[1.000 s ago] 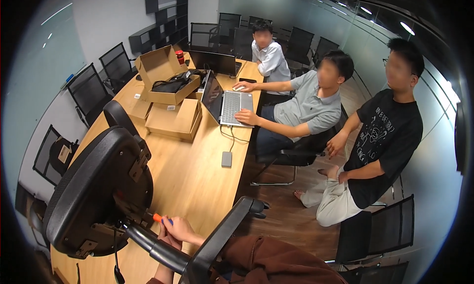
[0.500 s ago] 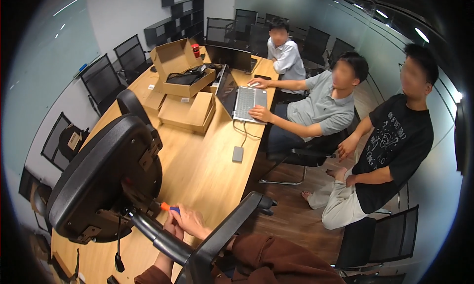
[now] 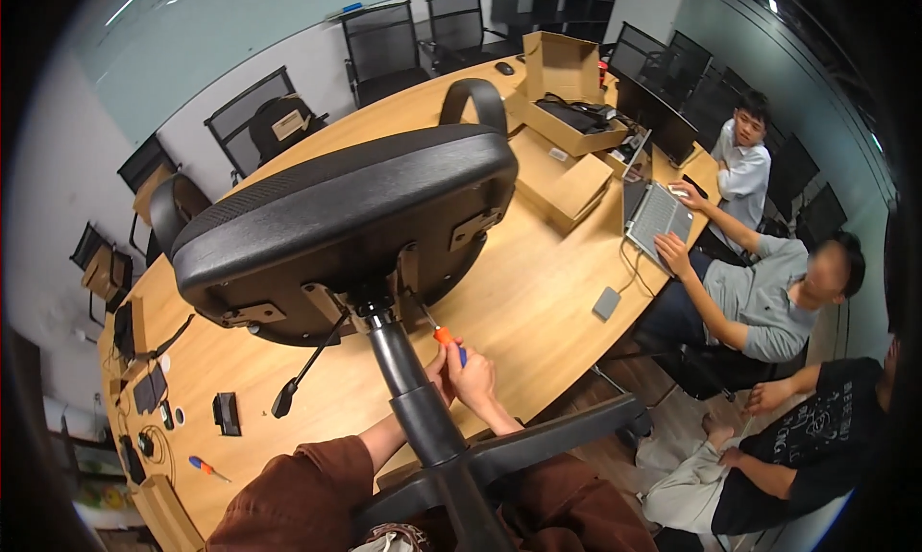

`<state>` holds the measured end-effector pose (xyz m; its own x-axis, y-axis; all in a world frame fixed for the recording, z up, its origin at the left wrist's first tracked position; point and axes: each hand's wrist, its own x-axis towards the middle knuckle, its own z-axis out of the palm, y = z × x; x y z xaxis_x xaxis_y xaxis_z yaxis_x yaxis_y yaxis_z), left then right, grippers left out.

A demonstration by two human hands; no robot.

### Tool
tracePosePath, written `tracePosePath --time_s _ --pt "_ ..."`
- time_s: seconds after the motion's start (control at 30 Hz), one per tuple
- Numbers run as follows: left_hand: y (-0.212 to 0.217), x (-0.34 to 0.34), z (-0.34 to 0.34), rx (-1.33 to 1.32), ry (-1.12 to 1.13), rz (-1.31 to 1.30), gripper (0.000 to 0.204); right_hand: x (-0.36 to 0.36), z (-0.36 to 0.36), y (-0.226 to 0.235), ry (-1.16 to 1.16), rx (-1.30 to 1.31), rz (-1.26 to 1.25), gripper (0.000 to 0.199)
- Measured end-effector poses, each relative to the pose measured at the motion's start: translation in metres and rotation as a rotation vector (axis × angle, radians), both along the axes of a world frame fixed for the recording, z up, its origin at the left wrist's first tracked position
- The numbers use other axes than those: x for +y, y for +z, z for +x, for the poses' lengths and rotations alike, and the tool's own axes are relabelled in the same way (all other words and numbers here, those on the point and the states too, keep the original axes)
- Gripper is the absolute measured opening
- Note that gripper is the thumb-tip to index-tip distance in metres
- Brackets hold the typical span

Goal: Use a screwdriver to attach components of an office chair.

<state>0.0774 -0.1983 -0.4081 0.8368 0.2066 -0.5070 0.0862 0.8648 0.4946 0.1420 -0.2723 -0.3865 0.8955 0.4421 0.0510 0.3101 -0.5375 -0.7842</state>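
An office swivel chair lies tipped over on the table, its black seat (image 3: 346,197) showing its underside to me. Its gas cylinder (image 3: 396,360) slants down toward me to the black star base (image 3: 557,437). My right hand (image 3: 476,377) is closed round the orange and blue handle of a screwdriver (image 3: 443,335). The shaft points up at the metal mounting plate (image 3: 410,269) under the seat; tip contact is unclear. My left hand (image 3: 438,372), partly hidden behind the cylinder, appears to pinch the same handle. A black lever (image 3: 305,372) hangs from the seat's underside.
A second screwdriver (image 3: 207,468) lies on the wooden table (image 3: 538,322) at left, near a black block-like part (image 3: 227,415) and cables. Cardboard boxes (image 3: 562,178) and a laptop (image 3: 663,226) are at far right. Three people sit on the right. Chairs line the wall.
My view has swung left, so the chair and hands appear farther right and the table's left end shows. The screwdriver stays in my hands by the seat's underside.
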Motion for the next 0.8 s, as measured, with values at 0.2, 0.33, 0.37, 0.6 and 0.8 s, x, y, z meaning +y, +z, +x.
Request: tracePosePath --time_s 0.2,0.33,0.37,0.6,0.8 --pt "0.01 -0.001 -0.001 -0.095 -0.032 0.014 0.048 0.002 0.003 0.002 -0.004 0.195 0.096 0.057" --pt "0.003 0.0 0.0 -0.061 -0.057 -0.012 0.048 0.002 0.005 0.0 -0.055 0.391 0.156 0.06" --pt "0.001 0.001 -0.001 -0.065 -0.062 -0.006 0.048 0.001 0.006 -0.001 -0.057 0.475 0.152 0.061" --pt "-0.005 0.004 0.0 -0.067 -0.068 -0.045 0.044 -0.005 0.001 0.002 0.02 0.181 0.125 0.061" --pt "0.0 0.001 0.005 0.003 0.084 -0.012 0.042 0.003 -0.009 0.014 -0.076 -0.184 0.012 0.05"
